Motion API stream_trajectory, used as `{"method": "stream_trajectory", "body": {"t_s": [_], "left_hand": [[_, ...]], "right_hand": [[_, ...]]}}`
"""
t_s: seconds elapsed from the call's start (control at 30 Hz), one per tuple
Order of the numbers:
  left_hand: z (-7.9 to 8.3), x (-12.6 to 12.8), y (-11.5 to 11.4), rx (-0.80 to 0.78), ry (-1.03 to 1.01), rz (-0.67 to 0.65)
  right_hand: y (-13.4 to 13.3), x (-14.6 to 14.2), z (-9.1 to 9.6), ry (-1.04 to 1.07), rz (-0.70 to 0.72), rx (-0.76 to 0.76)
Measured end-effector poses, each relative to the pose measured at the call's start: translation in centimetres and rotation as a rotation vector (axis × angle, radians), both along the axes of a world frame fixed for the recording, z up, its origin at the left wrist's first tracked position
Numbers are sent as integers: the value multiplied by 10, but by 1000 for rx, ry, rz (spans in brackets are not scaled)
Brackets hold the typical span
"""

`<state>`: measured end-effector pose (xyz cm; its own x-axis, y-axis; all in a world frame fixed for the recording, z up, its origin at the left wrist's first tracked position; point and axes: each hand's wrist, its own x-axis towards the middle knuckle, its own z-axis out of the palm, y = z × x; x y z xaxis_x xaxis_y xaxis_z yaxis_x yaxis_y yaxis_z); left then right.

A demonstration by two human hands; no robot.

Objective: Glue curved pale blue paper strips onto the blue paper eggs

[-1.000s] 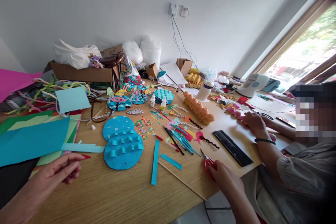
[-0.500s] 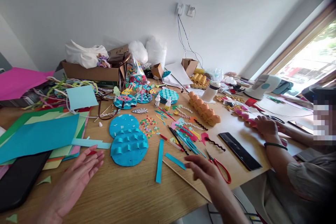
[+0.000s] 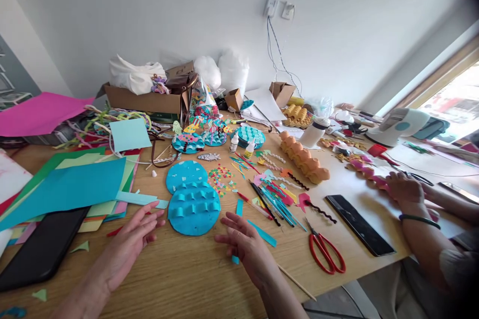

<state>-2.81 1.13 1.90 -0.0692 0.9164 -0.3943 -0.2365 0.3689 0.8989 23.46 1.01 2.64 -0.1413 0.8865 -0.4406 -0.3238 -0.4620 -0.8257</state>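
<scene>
My left hand point(image 3: 136, 233) hovers above the table's near edge with fingers apart and nothing in it. My right hand point(image 3: 243, 241) is also open and empty, partly covering a blue paper strip point(image 3: 239, 207). Between and beyond both hands lies a blue paper disc point(image 3: 194, 226) with rows of raised paper loops. It overlaps a second blue disc point(image 3: 186, 172) dotted with pale scraps. Another blue strip point(image 3: 264, 234) rests right of my right hand. Light blue strips point(image 3: 138, 198) lie just past my left fingertips. Red-handled scissors point(image 3: 322, 249) sit farther right.
Coloured paper sheets point(image 3: 67, 189) and a black phone-like slab point(image 3: 41, 249) lie left. Pencils point(image 3: 264, 202), glue bottles point(image 3: 234, 143), an orange egg-carton strip point(image 3: 303, 157) and a black phone point(image 3: 359, 224) spread rightward. A co-worker's hand point(image 3: 406, 189) works at far right. A thin stick point(image 3: 297, 283) lies in front.
My right hand has moved left, towards the looped disc, uncovering the scissors. My left hand stays open near the light blue strips. The camera view has turned slightly left.
</scene>
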Motion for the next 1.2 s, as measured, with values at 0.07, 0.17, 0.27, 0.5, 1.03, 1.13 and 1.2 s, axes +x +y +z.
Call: {"method": "stream_trajectory", "body": {"t_s": [0.07,0.17,0.27,0.5,1.03,1.13,1.2], "left_hand": [[0,1,1,-1,18,-25],[1,4,1,0,35,-42],[4,9,1,4,57,-57],[12,13,-2,14,133,-81],[8,-5,-26,-35,266,-155],[0,-11,-26,-34,263,-174],[-6,-16,-27,-23,261,-184]], "right_hand": [[0,-3,0,-13,8,9],[1,-5,0,-28,18,13],[2,-6,1,-36,31,14],[3,-6,1,-49,60,45],[-24,-2,6,-74,129,45],[-28,-1,2,-86,147,40],[-31,0,-5,-87,169,34]]}}
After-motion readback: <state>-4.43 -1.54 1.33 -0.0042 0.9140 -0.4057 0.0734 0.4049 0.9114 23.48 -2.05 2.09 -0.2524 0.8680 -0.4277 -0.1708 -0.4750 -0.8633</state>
